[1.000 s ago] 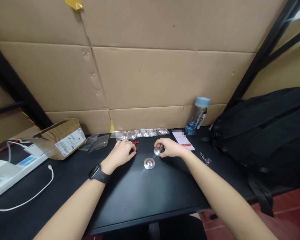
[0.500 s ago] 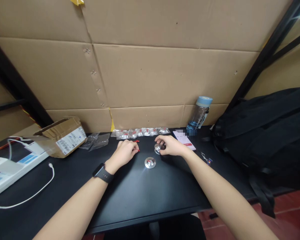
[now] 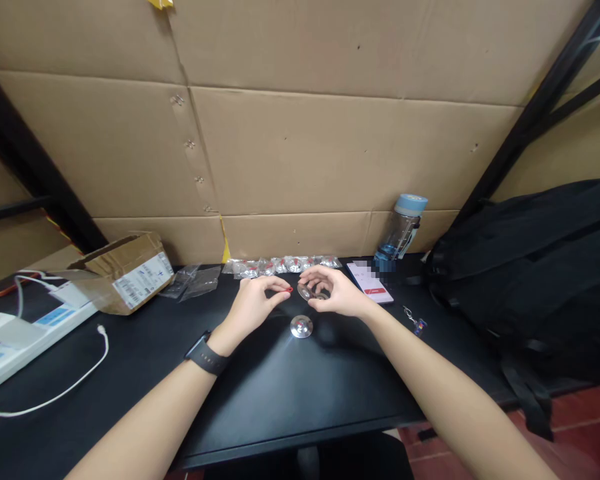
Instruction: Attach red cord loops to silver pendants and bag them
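My left hand (image 3: 258, 303), with a black watch on its wrist, pinches a small red cord (image 3: 289, 290) between thumb and fingers above the table. To its right, my right hand (image 3: 336, 292) holds a shiny metal disc (image 3: 306, 292) by its edge, tilted, with the fingers curled round it. The cord and the disc are close together, with a small gap between them. A second metal disc (image 3: 301, 327) lies flat on the black table just below and between both hands.
Several plastic-wrapped discs (image 3: 280, 265) line the cardboard wall. An open carton (image 3: 135, 277), plastic bags (image 3: 195, 283) and a power strip (image 3: 40, 333) are at left. A bottle (image 3: 400, 230), phone (image 3: 373, 283), keychain (image 3: 416, 321) and black backpack (image 3: 535, 267) are at right.
My left hand has lifted the red cord off the table and moved right. My right hand has raised its disc and brought it left, towards the cord.
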The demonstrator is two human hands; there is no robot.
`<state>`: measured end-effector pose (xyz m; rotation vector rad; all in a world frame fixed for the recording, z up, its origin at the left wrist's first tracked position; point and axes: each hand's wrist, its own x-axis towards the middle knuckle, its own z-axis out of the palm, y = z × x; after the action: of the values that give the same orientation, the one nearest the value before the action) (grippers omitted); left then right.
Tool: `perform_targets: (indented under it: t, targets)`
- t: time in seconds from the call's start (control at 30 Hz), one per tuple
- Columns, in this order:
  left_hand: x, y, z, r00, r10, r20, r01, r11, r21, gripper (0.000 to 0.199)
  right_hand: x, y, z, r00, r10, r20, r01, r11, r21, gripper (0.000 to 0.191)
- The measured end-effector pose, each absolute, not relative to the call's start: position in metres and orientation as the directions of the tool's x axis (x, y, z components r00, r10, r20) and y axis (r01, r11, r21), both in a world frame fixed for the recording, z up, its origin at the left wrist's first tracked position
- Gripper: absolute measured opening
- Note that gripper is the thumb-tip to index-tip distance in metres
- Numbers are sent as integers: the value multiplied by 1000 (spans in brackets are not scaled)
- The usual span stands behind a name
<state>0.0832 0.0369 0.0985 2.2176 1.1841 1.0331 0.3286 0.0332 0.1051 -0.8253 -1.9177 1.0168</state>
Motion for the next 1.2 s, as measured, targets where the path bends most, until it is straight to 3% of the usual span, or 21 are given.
perform_targets:
  t: [0.2,0.37,0.7,0.9,1.2]
  targets:
    - [88,29,104,331,793,511,578,-599,555,12,323,32,102,-383,841,382,26,423,-906,46]
    - [93,21,106,313,713,627,668,-635,388,9,308,28,92,-326,872,366,-147,335,-931,62]
    - [93,9,108,360,542,760,766,-636,91,13,297,20,92,-320,898,302,-243,230,-942,58]
    - [95,7,108,348,482,804,761,-646,57,9,296,18,91,-280,911,303,-203,252,-946,55]
    - [95,8,108,346,502,793,737,-668,102,10,293,16,94,-238,927,289,-150,258,-954,41]
